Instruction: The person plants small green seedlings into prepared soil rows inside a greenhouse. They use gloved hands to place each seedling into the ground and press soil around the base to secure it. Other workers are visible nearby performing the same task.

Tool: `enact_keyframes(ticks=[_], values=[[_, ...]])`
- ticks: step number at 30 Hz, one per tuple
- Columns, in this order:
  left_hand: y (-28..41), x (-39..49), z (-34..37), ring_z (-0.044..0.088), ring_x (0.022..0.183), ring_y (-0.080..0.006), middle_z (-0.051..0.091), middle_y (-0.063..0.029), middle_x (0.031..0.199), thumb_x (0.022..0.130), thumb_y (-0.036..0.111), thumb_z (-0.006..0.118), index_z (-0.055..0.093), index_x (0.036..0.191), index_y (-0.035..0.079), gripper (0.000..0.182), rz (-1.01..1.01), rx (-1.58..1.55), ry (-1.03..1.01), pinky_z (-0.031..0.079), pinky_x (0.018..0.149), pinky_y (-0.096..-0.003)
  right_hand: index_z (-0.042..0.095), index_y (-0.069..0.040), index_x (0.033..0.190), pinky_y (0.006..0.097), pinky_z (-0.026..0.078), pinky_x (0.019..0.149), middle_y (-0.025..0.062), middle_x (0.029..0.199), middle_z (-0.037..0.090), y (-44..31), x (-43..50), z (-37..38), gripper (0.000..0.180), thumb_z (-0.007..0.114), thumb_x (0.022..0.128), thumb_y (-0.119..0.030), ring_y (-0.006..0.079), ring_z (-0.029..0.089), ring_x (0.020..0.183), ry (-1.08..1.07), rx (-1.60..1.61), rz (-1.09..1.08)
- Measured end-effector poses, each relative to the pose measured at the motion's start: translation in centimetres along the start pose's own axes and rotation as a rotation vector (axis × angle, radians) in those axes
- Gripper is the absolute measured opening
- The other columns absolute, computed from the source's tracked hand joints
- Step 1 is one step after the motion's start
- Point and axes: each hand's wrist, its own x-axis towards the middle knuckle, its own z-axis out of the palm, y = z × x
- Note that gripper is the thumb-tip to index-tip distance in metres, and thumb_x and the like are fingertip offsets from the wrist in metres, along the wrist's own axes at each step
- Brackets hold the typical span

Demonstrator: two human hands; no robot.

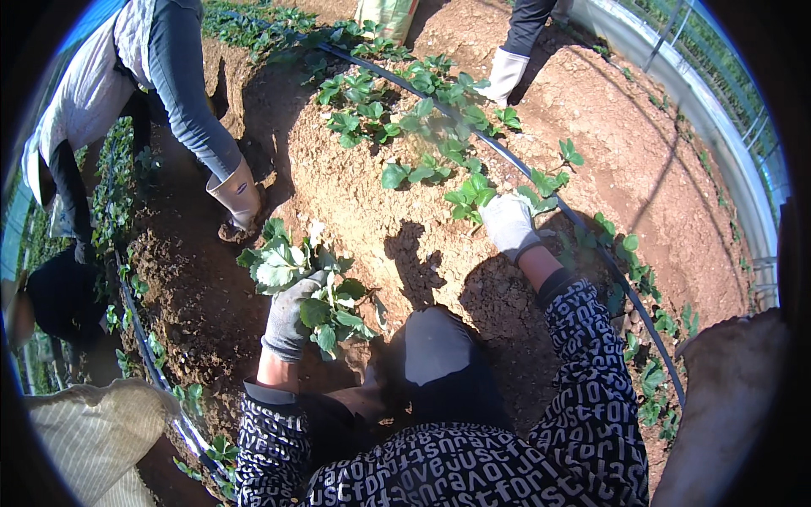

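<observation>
My left hand (292, 317), in a grey work glove, is closed around a bunch of leafy green plants (332, 314) that look like strawberry seedlings. Leaves spill out on both sides of its fingers. Further right and ahead, my right hand (509, 223), in a pale glove, reaches to a small leafy plant (469, 196) growing on the soil ridge (345, 180). Its fingertips lie among or against the leaves, and whether they pinch a stem is hidden. A black drip irrigation hose (516, 161) runs along the ridge just beyond that hand.
A co-worker in pale rubber boots (239, 195) bends over at the left, near another planted row with a hose (140, 336). Another person's boot (507, 75) stands at the top. A sack (388, 18) is at the top edge. A pale greenhouse side wall (716, 120) curves along the right.
</observation>
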Motion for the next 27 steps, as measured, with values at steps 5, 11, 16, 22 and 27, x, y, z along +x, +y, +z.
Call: enact_keyframes(ticks=[5,11,16,22,27], values=[[0.3,-0.1,-0.6,0.069,0.107,-0.0267,0.071,-0.0116,0.115,0.077,0.006,0.07,0.069,0.118,0.002,0.042,0.055,0.095,-0.018,0.053,0.093,-0.0341,0.074,-0.011,0.078,0.0474,0.053,0.058,0.013,0.072,0.07,-2.3,-1.9,-0.8,0.018,0.058,0.082,-0.018,0.0322,0.071,0.069,-0.119,0.06,-0.012],[-0.4,-0.1,-0.2,0.069,0.104,-0.0268,0.072,-0.0118,0.112,0.077,0.003,0.068,0.07,0.116,0.004,0.039,0.029,0.079,0.027,0.053,0.093,-0.034,0.074,-0.006,0.093,0.0449,0.056,0.081,0.0164,0.097,0.073,2.4,-0.3,0.5,0.027,0.059,0.085,-0.028,0.0351,0.07,0.092,-0.316,0.225,0.08],[0.3,-0.2,-1.0,0.069,0.104,-0.0267,0.073,-0.0119,0.11,0.078,0.002,0.069,0.07,0.116,0.002,0.038,-0.011,0.073,0.044,0.052,0.093,-0.0344,0.073,-0.003,0.1,0.045,0.056,0.083,0.0183,0.099,0.074,5.7,4.1,-1.5,0.032,0.056,0.088,-0.027,0.0344,0.071,0.097,-0.406,0.154,-0.169],[0.0,0.1,-0.2,0.068,0.108,-0.0259,0.072,-0.0133,0.116,0.082,0.007,0.066,0.069,0.118,0.001,0.037,-0.076,-0.009,0.015,0.052,0.094,-0.0335,0.074,-0.006,0.098,0.0467,0.054,0.084,0.0202,0.103,0.072,9.7,8.7,-9.2,0.035,0.058,0.089,-0.036,0.037,0.069,0.098,-0.298,0.065,0.16],[1.0,0.7,2.5,0.066,0.103,-0.0218,0.069,-0.0089,0.115,0.097,0.013,0.06,0.063,0.126,0.002,0.031,-0.34,-0.69,0.088,0.052,0.094,-0.0345,0.064,-0.006,0.091,0.0477,0.051,0.078,0.0175,0.087,0.067,-5.9,5.1,-16.2,0.029,0.054,0.096,-0.032,0.0367,0.066,0.088,0.052,0.5,-0.161]])
